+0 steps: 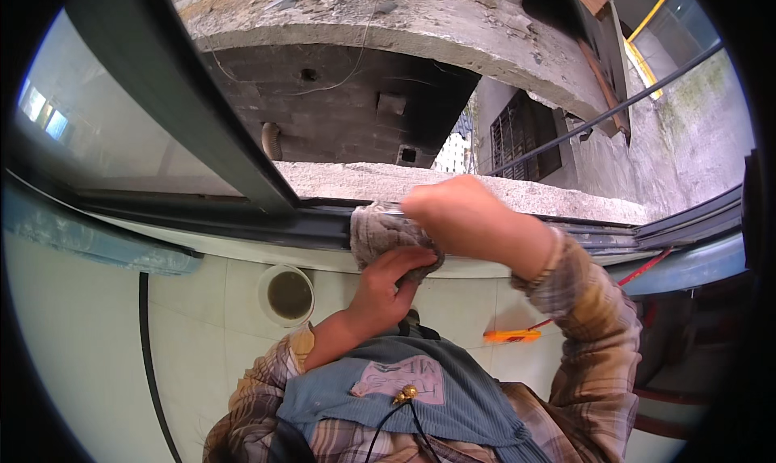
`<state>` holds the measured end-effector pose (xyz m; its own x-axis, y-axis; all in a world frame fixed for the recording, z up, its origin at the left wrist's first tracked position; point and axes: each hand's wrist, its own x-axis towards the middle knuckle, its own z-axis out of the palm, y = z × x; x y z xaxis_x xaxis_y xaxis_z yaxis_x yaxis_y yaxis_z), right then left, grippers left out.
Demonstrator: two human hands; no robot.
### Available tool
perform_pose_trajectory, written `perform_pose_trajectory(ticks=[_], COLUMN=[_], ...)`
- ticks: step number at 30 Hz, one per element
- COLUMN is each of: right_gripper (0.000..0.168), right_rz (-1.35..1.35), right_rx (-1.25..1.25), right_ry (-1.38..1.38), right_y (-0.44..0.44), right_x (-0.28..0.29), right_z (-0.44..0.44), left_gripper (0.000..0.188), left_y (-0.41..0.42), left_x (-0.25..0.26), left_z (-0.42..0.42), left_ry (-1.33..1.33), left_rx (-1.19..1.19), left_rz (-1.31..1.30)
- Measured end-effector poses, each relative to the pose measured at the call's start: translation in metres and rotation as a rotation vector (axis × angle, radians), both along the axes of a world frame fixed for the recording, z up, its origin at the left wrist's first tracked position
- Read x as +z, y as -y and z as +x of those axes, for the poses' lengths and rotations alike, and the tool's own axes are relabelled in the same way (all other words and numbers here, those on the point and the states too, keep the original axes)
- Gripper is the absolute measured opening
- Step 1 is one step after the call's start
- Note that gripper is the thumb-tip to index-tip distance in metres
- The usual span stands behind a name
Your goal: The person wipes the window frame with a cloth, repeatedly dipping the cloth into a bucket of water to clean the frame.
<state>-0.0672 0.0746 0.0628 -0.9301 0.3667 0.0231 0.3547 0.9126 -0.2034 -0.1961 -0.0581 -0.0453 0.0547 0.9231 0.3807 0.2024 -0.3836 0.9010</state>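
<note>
A damp-looking grey-brown cloth [377, 236] is bunched over the dark metal track [321, 225] of a sliding window. My left hand [391, 278] grips its near lower edge, fingers curled over the fabric. Above and to the right, my right hand [458, 211] is closed in a fist at the sill, slightly blurred. From that fist a thin shiny metal shaft [393, 213] runs left onto the top of the cloth. The shaft's tip and its handle are hidden, so the kind of tool is unclear.
A dark-framed glass sash [182, 99] stands left of the opening. Below the sill, a white bucket [262, 296] of murky water sits on the tiled floor [188, 342]. An orange-headed tool [512, 336] with a red handle lies right. Outside are a rough concrete ledge [339, 177] and a metal bar [606, 113].
</note>
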Motion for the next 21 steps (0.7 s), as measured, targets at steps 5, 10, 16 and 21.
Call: perform_pose_trajectory(ticks=[5, 10, 16, 21], right_gripper=[0.015, 0.011, 0.01, 0.009], right_rz=[0.016, 0.002, 0.079, 0.169], right_rx=[0.067, 0.092, -0.021, -0.187], right_ry=[-0.162, -0.079, -0.037, 0.139], right_y=[-0.007, -0.012, -0.009, 0.0], right_x=[-0.041, -0.042, -0.031, -0.015], right_z=[-0.017, 0.004, 0.082, 0.149], left_gripper=[0.043, 0.043, 0.04, 0.038], left_y=[0.003, -0.001, -0.019, -0.036], left_x=[-0.001, -0.013, -0.025, -0.025], left_z=[-0.002, 0.015, 0.066, 0.117], left_ry=[-0.039, -0.03, -0.004, 0.077], left_rx=[0.032, 0.0, -0.195, -0.364], left_rz=[-0.029, -0.022, 0.088, 0.117])
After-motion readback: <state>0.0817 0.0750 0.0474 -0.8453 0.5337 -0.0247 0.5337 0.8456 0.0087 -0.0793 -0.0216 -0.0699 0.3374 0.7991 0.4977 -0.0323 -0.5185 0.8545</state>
